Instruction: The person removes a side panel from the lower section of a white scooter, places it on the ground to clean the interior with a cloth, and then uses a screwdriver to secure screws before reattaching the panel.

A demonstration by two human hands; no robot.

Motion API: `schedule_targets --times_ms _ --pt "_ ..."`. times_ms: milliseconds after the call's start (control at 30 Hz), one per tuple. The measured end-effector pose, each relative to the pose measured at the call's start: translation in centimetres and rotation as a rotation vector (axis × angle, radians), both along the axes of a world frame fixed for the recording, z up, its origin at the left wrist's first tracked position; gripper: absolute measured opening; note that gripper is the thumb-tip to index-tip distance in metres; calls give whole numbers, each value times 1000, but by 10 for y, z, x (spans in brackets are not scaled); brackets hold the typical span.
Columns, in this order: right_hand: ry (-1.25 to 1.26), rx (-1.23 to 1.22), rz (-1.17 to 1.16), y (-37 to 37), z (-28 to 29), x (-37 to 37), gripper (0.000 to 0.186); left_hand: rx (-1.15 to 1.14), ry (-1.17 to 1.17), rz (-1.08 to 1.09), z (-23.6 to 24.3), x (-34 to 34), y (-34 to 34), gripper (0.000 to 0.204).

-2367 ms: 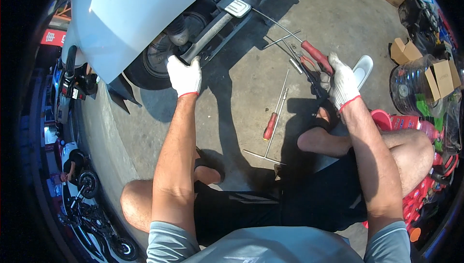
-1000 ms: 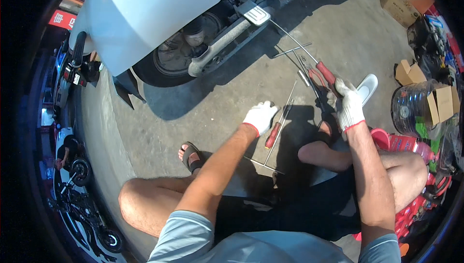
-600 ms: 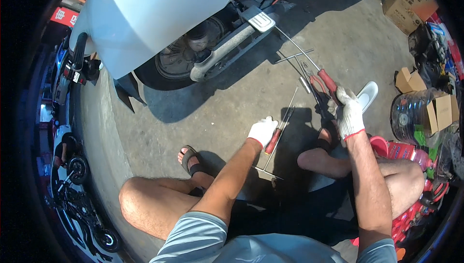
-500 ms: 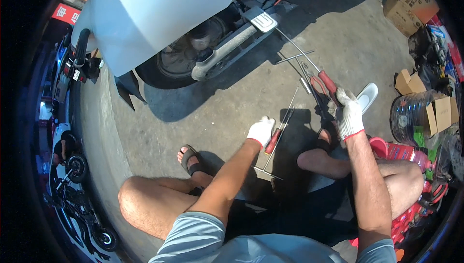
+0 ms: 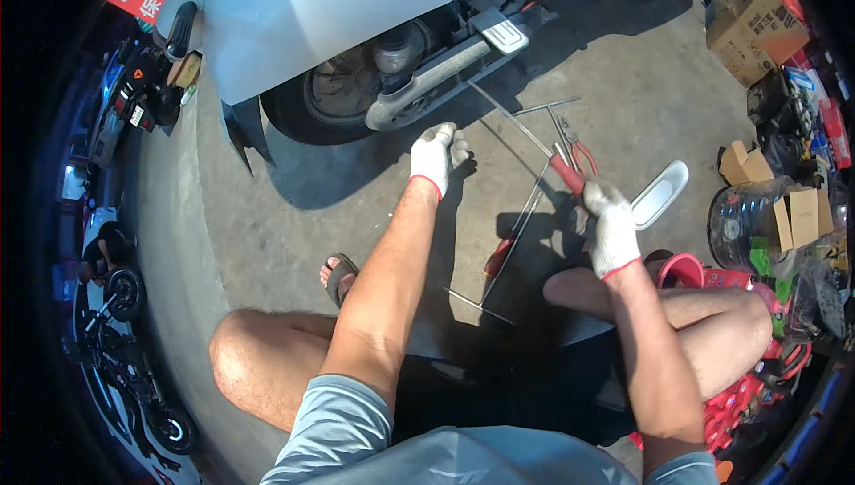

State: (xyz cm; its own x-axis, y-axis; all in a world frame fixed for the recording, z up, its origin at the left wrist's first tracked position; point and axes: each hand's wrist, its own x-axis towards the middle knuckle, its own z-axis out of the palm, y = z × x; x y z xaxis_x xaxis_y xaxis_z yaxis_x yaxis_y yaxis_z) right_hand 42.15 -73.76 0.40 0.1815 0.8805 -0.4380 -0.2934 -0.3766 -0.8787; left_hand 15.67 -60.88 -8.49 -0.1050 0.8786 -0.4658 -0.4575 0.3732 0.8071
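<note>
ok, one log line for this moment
left hand: near wheel, contents unclear | right hand: gripping red-handled screwdriver | floor: pliers, second screwdriver, T-handle wrench

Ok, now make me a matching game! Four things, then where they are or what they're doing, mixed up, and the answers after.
Things
1. left hand
2. right hand
3. red-handled pliers
4. sandal

Mixed up
A. lying on the floor
B. worn on a foot
C. nearest the big wheel
D. gripping a screwdriver

Pairs: 1-C, 2-D, 3-A, 4-B
</note>
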Motion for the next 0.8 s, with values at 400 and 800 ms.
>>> schedule_targets --times_ms 400,800 --pt "-431 166 7 -73 -61 -19 25 -105 -240 15 2 -19 12 22" --pt "-324 148 -2 -71 -87 -19 29 -116 -208 -49 6 -24 9 24"
